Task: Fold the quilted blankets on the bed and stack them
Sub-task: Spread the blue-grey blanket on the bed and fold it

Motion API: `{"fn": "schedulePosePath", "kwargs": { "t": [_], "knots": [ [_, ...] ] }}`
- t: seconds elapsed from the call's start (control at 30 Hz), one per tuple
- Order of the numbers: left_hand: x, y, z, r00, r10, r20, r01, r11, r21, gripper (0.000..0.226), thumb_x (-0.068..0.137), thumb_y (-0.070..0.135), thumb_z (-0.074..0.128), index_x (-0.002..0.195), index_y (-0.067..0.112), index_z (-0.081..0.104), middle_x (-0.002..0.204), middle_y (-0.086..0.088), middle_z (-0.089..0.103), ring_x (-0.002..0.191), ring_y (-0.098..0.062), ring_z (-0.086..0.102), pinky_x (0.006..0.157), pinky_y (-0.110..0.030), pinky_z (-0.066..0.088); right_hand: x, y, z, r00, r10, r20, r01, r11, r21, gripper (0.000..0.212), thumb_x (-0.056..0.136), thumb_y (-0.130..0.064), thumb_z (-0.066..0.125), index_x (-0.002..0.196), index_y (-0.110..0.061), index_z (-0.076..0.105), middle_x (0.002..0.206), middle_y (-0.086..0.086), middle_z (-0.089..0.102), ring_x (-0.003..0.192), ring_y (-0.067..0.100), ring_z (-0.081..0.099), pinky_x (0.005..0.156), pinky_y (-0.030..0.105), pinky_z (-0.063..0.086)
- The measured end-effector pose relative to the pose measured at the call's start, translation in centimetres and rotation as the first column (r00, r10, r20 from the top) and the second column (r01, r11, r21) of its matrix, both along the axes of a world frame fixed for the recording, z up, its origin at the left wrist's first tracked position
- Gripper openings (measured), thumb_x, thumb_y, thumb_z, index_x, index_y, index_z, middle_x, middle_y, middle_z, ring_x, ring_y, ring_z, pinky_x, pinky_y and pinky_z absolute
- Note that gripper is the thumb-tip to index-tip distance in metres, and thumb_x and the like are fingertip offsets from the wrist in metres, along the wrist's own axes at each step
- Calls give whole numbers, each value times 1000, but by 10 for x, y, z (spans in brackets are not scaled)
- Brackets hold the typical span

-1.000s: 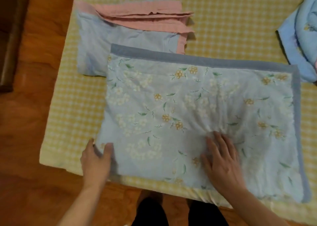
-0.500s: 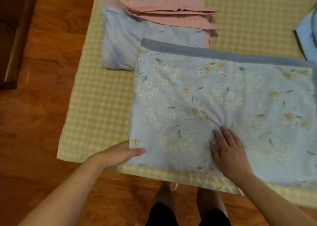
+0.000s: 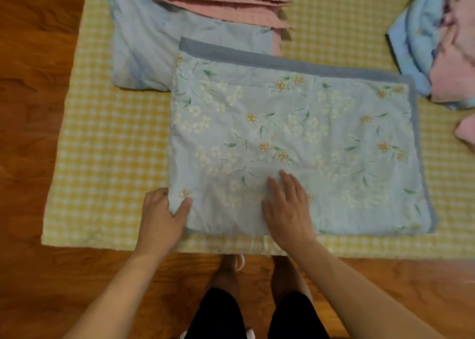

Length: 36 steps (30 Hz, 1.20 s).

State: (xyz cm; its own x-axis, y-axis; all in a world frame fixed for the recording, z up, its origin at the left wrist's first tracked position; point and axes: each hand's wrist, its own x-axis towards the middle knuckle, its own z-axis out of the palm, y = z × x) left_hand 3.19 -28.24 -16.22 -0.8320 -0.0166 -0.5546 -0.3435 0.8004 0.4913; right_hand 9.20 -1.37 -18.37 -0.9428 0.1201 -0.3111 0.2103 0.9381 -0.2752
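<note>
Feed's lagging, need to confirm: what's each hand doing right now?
Left hand: grips the near left corner of the floral blanket, thumb on top.
Right hand: open, flat, pressing down on the same blanket.

Floral blanket [image 3: 295, 138] nearest on bed [image 3: 102, 146], folded blanket [image 3: 159, 43] behind-left, crumpled pile [image 3: 437, 43] right.
</note>
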Motion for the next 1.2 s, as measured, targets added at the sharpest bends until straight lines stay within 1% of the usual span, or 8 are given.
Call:
{"fn": "schedulePosePath", "kwargs": {
  "t": [0.17,0.37,0.53,0.73,0.87,0.93,1.03,1.2],
  "knots": [
    [-20,-6,1,957,65,284,-182,895,408,40,96,62,53,116,32,71,112,17,75,109,-3,68,98,-32,49,35,0,12,985,-105,-140,77,978,-195,32,95,-18,60,125,-10,57,131,8,50,119,29,46,102,40,41],
    [-30,-15,-13,945,75,317,-157,958,240,57,93,75,44,123,33,67,119,12,72,116,-16,65,107,-46,47,78,147,26,667,-745,-22,744,667,-36,49,89,-25,62,131,-1,51,133,20,53,125,38,45,106,49,36],
    [-12,11,-15,961,126,246,-99,988,-120,49,105,50,43,128,11,64,130,-18,65,115,-39,60,83,-39,42,77,251,44,407,-879,250,912,373,-172,63,93,-45,62,145,-11,46,121,8,62,110,31,59,94,42,48],
    [-1,18,-12,967,192,169,-125,931,-343,51,105,51,40,118,6,61,119,-24,65,105,-45,60,80,-46,47,89,285,20,284,-854,437,956,214,-203,67,86,-52,71,135,-9,54,124,6,64,105,27,64,93,46,54],
    [0,56,-2,970,-77,-232,-74,813,-578,31,95,25,56,117,3,53,118,-32,55,112,-49,50,93,-58,42,83,288,22,365,-847,385,930,313,-194,47,92,-37,71,122,-4,57,108,12,65,86,27,62,76,45,55],
    [10,115,7,824,-460,-330,277,836,-474,41,92,21,52,131,10,53,128,-25,50,121,-43,44,102,-56,38,80,291,24,391,-853,346,919,341,-200,47,89,-39,73,119,-6,58,105,11,65,88,30,63,79,50,56],
    [39,208,-14,612,-769,-186,709,637,-302,56,106,42,34,160,28,24,165,-15,17,154,-38,10,124,-53,15,85,293,21,480,-840,253,878,457,-146,42,89,-44,71,109,-10,56,97,12,63,85,33,62,75,55,56],
    [47,227,-83,616,-779,117,762,551,-342,66,99,70,-4,153,41,-29,162,2,-36,146,-23,-40,124,-49,-16,93,304,9,557,-808,192,830,543,-124,35,92,-39,69,101,-10,52,88,13,58,76,35,57,67,53,51]
  ]
}}
